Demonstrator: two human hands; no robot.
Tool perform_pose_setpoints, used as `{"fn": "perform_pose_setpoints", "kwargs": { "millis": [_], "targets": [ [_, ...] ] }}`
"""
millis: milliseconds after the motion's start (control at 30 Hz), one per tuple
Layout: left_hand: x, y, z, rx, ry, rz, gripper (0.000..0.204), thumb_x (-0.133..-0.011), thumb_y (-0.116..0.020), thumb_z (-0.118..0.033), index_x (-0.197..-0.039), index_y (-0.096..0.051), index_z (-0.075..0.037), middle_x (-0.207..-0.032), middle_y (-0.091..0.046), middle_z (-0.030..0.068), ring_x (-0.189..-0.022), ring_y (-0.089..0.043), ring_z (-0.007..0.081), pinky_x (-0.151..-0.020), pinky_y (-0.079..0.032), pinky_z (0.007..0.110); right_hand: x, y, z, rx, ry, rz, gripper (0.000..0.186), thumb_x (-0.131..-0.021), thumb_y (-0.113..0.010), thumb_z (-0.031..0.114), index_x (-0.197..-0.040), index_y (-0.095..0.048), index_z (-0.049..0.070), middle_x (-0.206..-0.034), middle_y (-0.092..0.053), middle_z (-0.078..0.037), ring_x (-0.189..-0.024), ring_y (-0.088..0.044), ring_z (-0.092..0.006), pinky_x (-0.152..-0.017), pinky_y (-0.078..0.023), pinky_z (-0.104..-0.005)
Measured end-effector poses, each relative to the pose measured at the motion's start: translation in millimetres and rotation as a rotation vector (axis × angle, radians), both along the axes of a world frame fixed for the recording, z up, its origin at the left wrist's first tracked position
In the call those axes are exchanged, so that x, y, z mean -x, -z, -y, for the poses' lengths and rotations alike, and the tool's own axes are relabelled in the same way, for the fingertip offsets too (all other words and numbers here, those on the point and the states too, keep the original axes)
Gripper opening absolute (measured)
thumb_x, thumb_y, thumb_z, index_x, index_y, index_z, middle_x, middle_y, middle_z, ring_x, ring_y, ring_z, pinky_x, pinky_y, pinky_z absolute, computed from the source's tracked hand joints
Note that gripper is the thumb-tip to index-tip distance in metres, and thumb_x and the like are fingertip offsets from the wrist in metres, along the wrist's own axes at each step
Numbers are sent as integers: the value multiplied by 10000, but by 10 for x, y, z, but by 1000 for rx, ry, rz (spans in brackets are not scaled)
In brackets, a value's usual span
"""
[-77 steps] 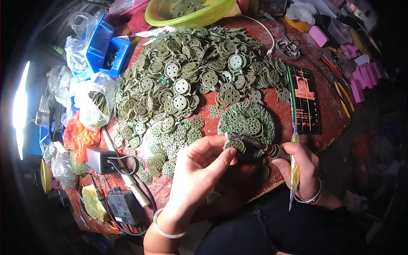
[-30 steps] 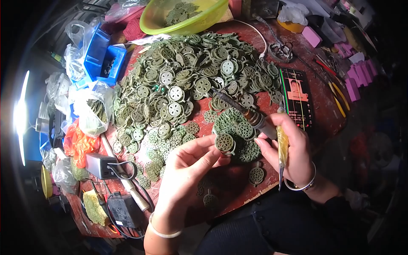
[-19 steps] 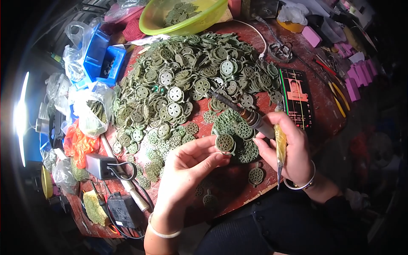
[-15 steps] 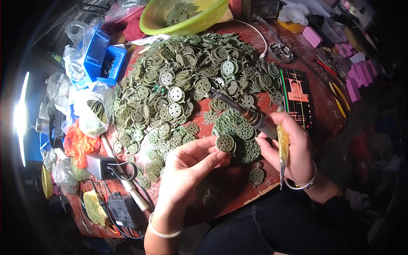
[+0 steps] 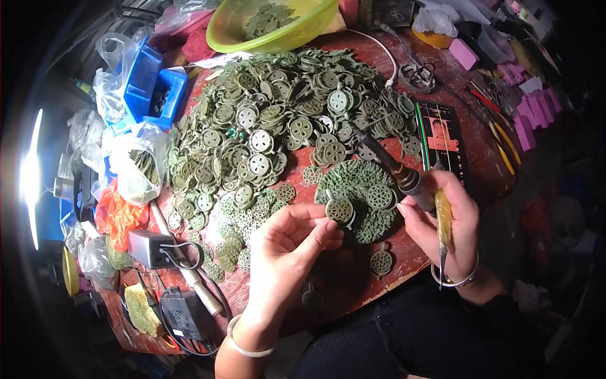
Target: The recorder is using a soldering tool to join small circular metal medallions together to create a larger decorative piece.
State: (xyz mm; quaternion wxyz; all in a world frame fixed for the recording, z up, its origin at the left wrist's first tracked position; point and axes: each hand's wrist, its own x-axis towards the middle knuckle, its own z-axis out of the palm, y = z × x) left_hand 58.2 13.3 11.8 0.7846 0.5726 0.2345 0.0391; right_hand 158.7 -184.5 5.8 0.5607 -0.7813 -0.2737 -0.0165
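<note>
Between the thumb and fingers of my left hand (image 5: 293, 237) is a round openwork medallion (image 5: 339, 211), greenish and wheel-patterned. It is held over the left side of a rough green round pad (image 5: 360, 230). A second medallion (image 5: 379, 197) lies on that pad. My right hand (image 5: 445, 221) is closed around a soldering iron (image 5: 392, 163), whose dark shaft slants up and left above the pad. The same hand also holds a slim tool with a yellow wrapped grip (image 5: 444, 218), its thin tip pointing down. The iron's tip is apart from the held medallion.
A large heap of similar medallions (image 5: 259, 117) covers the red table (image 5: 404, 271). Behind it stands a yellow-green basin (image 5: 315, 28). A phone (image 5: 440, 142) lies at right, near pliers (image 5: 505, 148). Blue bins (image 5: 148, 88), plastic bags and black power adapters (image 5: 183, 312) crowd the left.
My right hand has moved right and slightly down with the iron and slim tool, so the iron's tip has drawn away from the heap. The left-hand medallion has shifted slightly right.
</note>
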Motion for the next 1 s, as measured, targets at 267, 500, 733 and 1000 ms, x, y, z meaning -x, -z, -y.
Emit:
{"fn": "perform_pose_setpoints", "kwargs": {
  "millis": [267,500,733,1000],
  "targets": [
    [-11,-22,7,-48,-43,-2,171,-904,-694,-49,-1021,-591,21,-848,-661,83,-734,-669,147,-679,-570,273,222,-137,-40,-128,45,-151,308,-793,-725,-49,-1067,-585,-25,-866,-651,-18,-717,-595,-36,-613,-476,-188],
    [28,-180,-47,-65,-28,-25,159,-941,-669,-132,-970,-635,21,-810,-677,77,-677,-659,124,-594,-547,245,299,-194,-44,-57,-55,-6,348,-769,-733,-62,-1073,-568,-15,-861,-629,-33,-694,-570,-44,-609,-458,-200],
    [16,-200,-3,216,234,-30,141,-914,-696,-90,-994,-666,22,-907,-706,108,-803,-715,207,-684,-592,292,337,-214,-38,-42,-165,44,371,-771,-739,-63,-1083,-546,-9,-863,-630,-35,-693,-584,-55,-608,-475,-206],
    [50,-96,-7,206,120,18,86,-902,-685,-47,-961,-641,-2,-897,-715,148,-726,-719,236,-606,-594,308,181,44,375,167,91,120,292,-855,-766,137,-1031,-590,-16,-852,-653,-84,-712,-608,-166,-666,-490,-288]
  ]
}}
